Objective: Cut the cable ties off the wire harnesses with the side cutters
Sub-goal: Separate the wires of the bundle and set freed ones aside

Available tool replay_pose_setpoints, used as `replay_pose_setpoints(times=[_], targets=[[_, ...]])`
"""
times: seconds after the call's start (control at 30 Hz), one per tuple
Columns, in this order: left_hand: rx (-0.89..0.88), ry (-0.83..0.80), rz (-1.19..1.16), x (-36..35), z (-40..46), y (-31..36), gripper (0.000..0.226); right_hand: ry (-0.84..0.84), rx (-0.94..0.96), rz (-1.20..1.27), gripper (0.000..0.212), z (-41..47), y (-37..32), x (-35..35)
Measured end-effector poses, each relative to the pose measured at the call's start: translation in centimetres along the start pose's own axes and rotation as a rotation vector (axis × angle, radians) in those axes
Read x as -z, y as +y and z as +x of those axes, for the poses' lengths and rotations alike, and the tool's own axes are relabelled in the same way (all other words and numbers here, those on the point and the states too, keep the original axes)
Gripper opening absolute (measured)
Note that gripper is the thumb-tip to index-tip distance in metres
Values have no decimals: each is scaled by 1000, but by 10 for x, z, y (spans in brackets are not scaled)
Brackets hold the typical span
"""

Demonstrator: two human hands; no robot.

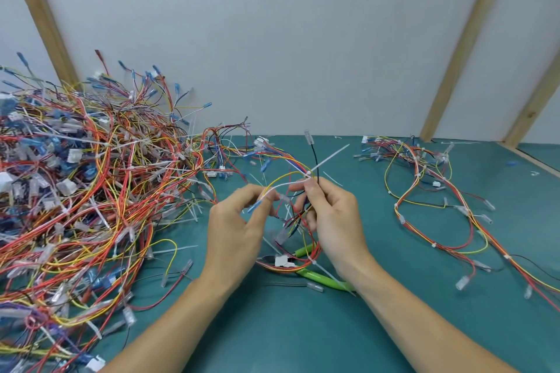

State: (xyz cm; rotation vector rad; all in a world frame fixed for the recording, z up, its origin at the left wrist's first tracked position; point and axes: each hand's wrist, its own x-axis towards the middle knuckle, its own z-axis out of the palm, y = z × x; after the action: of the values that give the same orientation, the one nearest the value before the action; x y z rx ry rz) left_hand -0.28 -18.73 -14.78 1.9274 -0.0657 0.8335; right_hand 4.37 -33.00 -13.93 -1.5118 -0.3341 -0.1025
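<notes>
A wire pile (85, 191) is crowding the left; both hands (239, 221) (330, 215) are pinching a harness (291, 182), its cable tie (328, 157) pointing up-right, over green cutters (321, 277) lying flat.

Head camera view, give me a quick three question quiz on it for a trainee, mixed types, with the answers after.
1. True or false: the side cutters are in a hand.
2. Which hand pinches the harness just below the white cable tie? A left B right
3. Fill in: the big wire pile lies on the person's ____ side.

Key: 1 false, they lie on the green mat; 2 B; 3 left.
</notes>
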Motion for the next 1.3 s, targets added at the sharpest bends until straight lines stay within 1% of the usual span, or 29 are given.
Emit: replay_pose_setpoints(times=[0.1,0.2,0.27,0.33,0.43,0.53,0.63,0.73,0.87,0.93,1.0,1.1,1.2,1.23,1.3], targets=[[-64,7,-74,1,-1,10,19,-19,-28,-27,33,3,-3,3],[-70,-86,-121,-2,-2,13,13,-17,-14,-49,31,3,-5,4],[-78,-112,-104,-4,-4,11,11,-58,-13,-25,30,3,-6,5],[-92,-109,-55,-4,-4,9,16,-128,-34,0,31,2,-7,4],[-33,-129,8,-5,-4,6,26,-153,-73,13,28,1,-7,4],[19,-154,-38,-8,-3,4,17,-189,-90,75,20,3,-8,7],[63,-132,-108,-7,-1,6,15,-193,-124,84,21,5,-10,10],[115,-107,-181,-4,0,7,7,-178,-164,134,22,8,-12,14],[143,-109,-215,-2,0,7,12,-143,-186,148,24,13,-12,18],[160,-113,-209,-2,0,7,17,-146,-186,208,25,15,-12,21],[186,-122,-183,-3,0,5,24,-152,-186,292,24,18,-14,24],[166,-94,-60,-4,-1,1,20,-159,-205,377,23,21,-15,27],[106,-22,27,-3,-1,-1,14,-186,-220,382,33,20,-15,27],[97,-9,60,-3,-1,-2,12,-190,-224,372,34,20,-14,27],[87,21,132,-2,0,-3,14,-195,-233,344,29,20,-14,28]])
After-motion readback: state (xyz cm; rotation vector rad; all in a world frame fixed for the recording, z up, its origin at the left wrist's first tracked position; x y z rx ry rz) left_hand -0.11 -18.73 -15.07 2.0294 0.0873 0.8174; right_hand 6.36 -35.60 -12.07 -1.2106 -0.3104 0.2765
